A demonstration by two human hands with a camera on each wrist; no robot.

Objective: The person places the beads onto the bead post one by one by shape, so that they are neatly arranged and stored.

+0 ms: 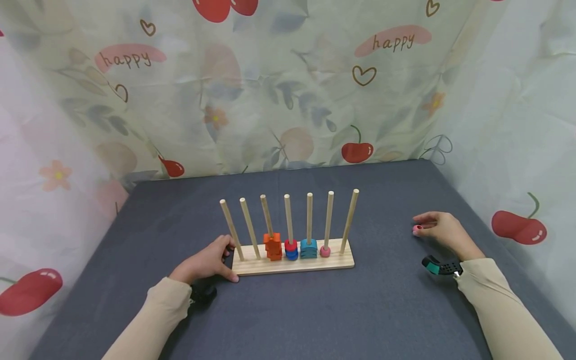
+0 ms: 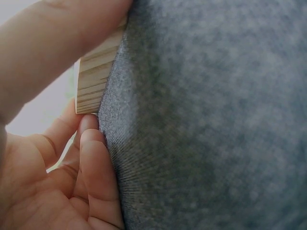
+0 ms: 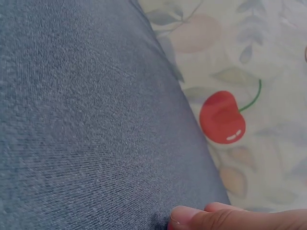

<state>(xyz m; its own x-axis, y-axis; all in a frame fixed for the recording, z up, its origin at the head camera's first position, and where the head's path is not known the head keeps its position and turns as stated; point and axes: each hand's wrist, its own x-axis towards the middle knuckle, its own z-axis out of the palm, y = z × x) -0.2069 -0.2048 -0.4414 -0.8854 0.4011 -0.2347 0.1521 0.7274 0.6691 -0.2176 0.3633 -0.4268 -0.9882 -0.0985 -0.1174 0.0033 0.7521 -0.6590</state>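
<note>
A pale wooden peg board (image 1: 265, 267) with several upright pegs lies on the table. My left hand (image 1: 202, 261) grips its left end, thumb at the front corner. In the left wrist view, the end of the board (image 2: 96, 81) shows between thumb and fingers. Orange pieces (image 1: 272, 247), a red ring (image 1: 290, 245) above a blue ring (image 1: 292, 255), lighter blue pieces (image 1: 308, 249) and a pink bead (image 1: 325, 252) sit on separate pegs. Off to the right, my right hand (image 1: 443, 232) pinches another pink bead (image 1: 416, 228), mostly hidden by fingertips in the right wrist view.
Dark grey cloth (image 1: 315, 310) covers the table. A printed curtain (image 1: 279, 100) stands along the back edge, with further cloth walls at both sides. Below the right hand, a black and teal strap (image 1: 438, 267) circles the wrist.
</note>
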